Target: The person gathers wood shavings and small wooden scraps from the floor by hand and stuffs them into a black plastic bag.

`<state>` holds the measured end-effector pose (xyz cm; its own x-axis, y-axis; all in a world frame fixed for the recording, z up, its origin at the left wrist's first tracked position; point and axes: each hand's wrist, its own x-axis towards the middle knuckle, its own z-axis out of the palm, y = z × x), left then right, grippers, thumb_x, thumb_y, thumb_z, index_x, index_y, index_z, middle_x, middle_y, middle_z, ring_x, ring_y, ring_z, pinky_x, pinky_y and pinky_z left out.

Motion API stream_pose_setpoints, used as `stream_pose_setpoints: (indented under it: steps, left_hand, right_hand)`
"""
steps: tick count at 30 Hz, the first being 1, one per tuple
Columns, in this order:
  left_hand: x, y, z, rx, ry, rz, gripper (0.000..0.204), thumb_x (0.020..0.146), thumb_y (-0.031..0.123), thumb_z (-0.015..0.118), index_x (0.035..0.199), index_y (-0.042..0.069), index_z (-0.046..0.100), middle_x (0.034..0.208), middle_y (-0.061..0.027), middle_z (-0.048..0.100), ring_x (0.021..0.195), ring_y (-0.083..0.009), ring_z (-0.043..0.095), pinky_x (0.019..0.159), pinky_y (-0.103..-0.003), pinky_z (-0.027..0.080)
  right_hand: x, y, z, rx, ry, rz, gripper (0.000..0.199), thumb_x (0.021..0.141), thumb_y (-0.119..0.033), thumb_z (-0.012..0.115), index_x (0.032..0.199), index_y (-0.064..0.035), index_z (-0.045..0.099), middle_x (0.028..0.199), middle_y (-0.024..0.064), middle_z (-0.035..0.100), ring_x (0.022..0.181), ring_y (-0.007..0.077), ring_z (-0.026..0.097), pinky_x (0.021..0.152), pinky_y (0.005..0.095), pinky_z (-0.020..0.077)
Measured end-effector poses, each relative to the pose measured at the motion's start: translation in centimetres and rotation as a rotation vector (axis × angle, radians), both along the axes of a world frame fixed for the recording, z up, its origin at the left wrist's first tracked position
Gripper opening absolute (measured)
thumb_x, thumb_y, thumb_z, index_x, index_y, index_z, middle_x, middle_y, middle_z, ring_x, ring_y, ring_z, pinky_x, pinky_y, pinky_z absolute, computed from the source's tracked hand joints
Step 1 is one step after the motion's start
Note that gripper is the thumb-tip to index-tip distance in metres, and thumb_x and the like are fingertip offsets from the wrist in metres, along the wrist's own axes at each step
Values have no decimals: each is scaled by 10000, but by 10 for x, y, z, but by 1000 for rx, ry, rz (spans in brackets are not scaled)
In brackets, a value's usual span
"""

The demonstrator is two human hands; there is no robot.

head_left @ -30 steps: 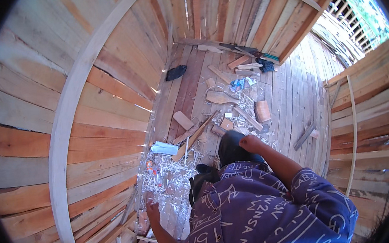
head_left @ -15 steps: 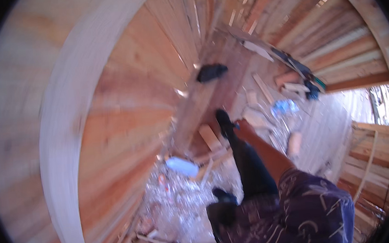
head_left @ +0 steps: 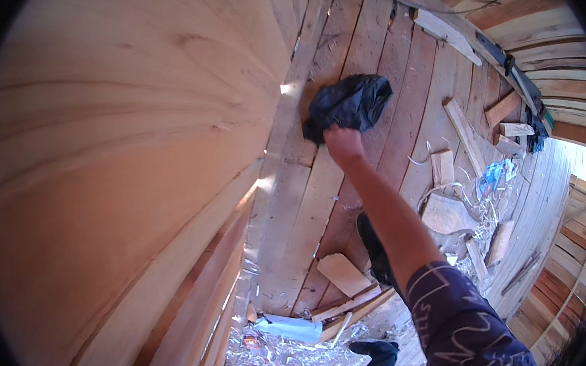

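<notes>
A black plastic bag (head_left: 352, 101), crumpled and bulging, lies on the plank floor near the wooden wall. My right hand (head_left: 344, 144) has its fingers closed at the near lower edge of the bag, with that arm stretched out from the lower right. What the bag contains is hidden. My left hand is out of view.
Offcuts of wood (head_left: 343, 274) and shavings litter the plank floor (head_left: 350, 202). A blue plastic wrapper (head_left: 494, 176) lies to the right, a pale blue packet (head_left: 290, 328) at the lower left. A plank wall (head_left: 131, 162) rises close on the left. My boot (head_left: 374, 348) shows below.
My right hand has moved forward, away from my boot, and taken hold of the black bag. The view has come closer to the bag and the left wall.
</notes>
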<state>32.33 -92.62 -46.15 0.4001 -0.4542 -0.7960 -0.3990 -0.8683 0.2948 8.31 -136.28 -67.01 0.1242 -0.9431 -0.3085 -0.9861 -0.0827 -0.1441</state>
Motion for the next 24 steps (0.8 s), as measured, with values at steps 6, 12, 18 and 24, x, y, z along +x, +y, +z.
stream_pose_setpoints:
  steps: [6,12,18,24]
  left_hand:
    - [8,-6,7,24,8,4,478,882,197,575,1290,-25,457,1282,-211,506,1174,-316,513,987,-420,410]
    - [1,6,50,34,36,-31,496,880,183,578,1304,-32,435,1280,-206,506,1168,-301,519,982,-411,414]
    - [1,62,157,61,2,-5,515,878,169,582,1318,-39,413,1277,-201,506,1163,-287,525,977,-402,418]
    - [9,172,327,-15,-34,149,535,876,155,585,1332,-47,391,1275,-196,506,1157,-272,531,972,-392,422]
  right_hand:
    - [-50,-5,100,-463,-863,-615,108,904,-85,511,943,-17,585,849,122,642,723,236,647,644,332,516]
    - [-84,24,210,-335,-1420,-689,225,954,-189,403,990,-16,542,962,65,599,893,132,583,741,356,493]
    - [-79,90,351,-176,-1569,-1044,267,918,-274,393,915,-39,520,1007,63,560,924,110,509,808,253,394]
    - [-54,207,540,2,-1619,-162,219,786,-129,657,823,-36,462,1035,120,574,1016,190,521,889,315,385]
